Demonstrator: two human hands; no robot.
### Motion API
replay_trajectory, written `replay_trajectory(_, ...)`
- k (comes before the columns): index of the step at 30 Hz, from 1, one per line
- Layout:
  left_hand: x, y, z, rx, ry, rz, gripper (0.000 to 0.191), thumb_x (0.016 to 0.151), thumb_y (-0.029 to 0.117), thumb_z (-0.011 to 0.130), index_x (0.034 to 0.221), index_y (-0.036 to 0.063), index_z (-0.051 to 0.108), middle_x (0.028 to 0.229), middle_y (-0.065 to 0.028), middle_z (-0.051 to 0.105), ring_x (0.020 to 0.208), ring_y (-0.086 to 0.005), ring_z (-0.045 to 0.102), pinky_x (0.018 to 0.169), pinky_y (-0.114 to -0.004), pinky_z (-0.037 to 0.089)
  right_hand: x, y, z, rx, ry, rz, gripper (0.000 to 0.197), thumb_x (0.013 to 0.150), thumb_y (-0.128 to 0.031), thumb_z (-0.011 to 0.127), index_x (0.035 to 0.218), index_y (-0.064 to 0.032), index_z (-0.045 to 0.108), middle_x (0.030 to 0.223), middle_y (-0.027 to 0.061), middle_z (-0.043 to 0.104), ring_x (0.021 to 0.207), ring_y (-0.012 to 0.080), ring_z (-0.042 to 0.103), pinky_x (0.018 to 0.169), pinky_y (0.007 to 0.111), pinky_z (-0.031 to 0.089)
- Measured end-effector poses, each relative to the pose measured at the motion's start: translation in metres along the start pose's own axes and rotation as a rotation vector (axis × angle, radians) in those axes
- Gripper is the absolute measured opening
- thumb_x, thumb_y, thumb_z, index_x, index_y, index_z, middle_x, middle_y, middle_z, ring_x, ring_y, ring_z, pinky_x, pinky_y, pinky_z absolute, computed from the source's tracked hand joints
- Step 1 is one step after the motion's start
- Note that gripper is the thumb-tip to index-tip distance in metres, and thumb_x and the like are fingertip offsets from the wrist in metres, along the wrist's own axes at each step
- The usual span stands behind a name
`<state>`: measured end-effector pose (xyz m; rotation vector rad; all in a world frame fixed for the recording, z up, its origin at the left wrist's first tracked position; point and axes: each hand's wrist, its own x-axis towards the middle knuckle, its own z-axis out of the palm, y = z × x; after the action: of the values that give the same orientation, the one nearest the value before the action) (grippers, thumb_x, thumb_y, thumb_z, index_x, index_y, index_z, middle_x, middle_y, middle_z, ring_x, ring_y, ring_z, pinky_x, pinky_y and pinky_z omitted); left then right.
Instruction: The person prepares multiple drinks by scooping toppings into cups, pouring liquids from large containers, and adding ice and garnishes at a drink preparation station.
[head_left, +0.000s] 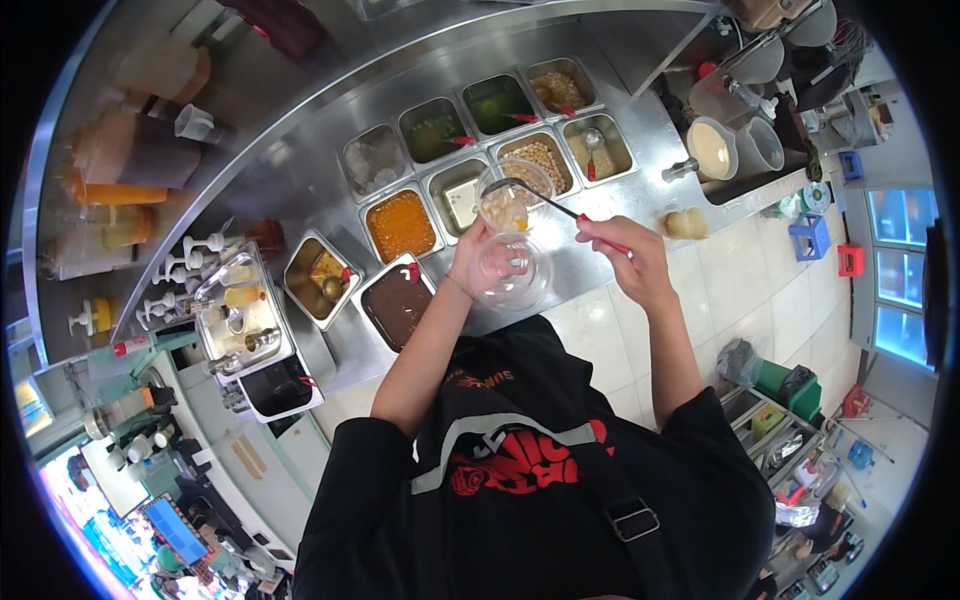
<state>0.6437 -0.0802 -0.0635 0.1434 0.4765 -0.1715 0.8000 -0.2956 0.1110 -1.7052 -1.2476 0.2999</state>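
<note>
My left hand (471, 251) holds a clear plastic cup (504, 214) with pale and yellow pieces in it. More clear plastic cups or lids (511, 271) lie just below it, beside my wrist; how they are supported is unclear. My right hand (626, 251) grips the red handle of a dark-shafted ladle (551, 202), whose bowl end is over the cup's upper edge. Behind them are steel pans of pale beans or kernels (536, 154), orange pearls in liquid (400, 225) and clear ice-like pieces (373, 160). A pan of dark brown liquid (396, 306) stands left of my left forearm.
Further pans hold green food (495, 103), yellow kernels (556, 90) and brown liquid with a ladle (319, 277). Pump bottles and a tray of jiggers (244, 315) stand left. A steel jigger (679, 170), a small filled container (685, 223) and a tub of cream-coloured liquid (709, 148) are right.
</note>
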Motion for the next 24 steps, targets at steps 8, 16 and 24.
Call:
replay_trajectory(8, -0.043, -0.028, 0.037, -0.084, -0.073, 0.287, 0.05, 0.103, 0.028, 0.052, 0.145, 0.0003, 0.044, 0.12, -0.0282, 0.063, 0.088, -0.0399, 0.07, 0.07, -0.043, 0.062, -0.028, 0.04, 0.022, 0.437, 0.455, -0.023, 0.036, 0.111, -0.027, 0.045, 0.131, 0.0007, 0.057, 0.095, 0.0147, 0.073, 0.067, 0.0125, 0.061, 0.061, 0.025, 0.045)
replay_trajectory(16, -0.078, -0.068, -0.016, -0.171, -0.261, 0.23, 0.058, 0.106, 0.047, 0.034, 0.142, 0.0046, 0.049, 0.13, -0.0189, 0.061, 0.1, -0.0363, 0.065, 0.08, -0.055, 0.055, 0.009, 0.161, 0.067, 0.634, 0.645, 0.595, 0.035, 0.109, -0.031, 0.049, 0.121, -0.001, 0.062, 0.086, 0.0079, 0.071, 0.057, 0.0091, 0.056, 0.054, 0.023, 0.041)
replay_trajectory(24, -0.145, -0.162, -0.012, -0.254, -0.05, 0.495, 0.064, 0.103, 0.055, 0.043, 0.153, 0.0139, 0.04, 0.126, -0.0229, 0.063, 0.09, -0.0451, 0.068, 0.071, -0.061, 0.059, -0.017, 0.228, 0.069, -0.005, 0.201, 0.721, 0.057, 0.099, -0.025, 0.063, 0.151, -0.0185, 0.041, 0.089, 0.0079, 0.074, 0.062, 0.0162, 0.065, 0.06, 0.028, 0.053)
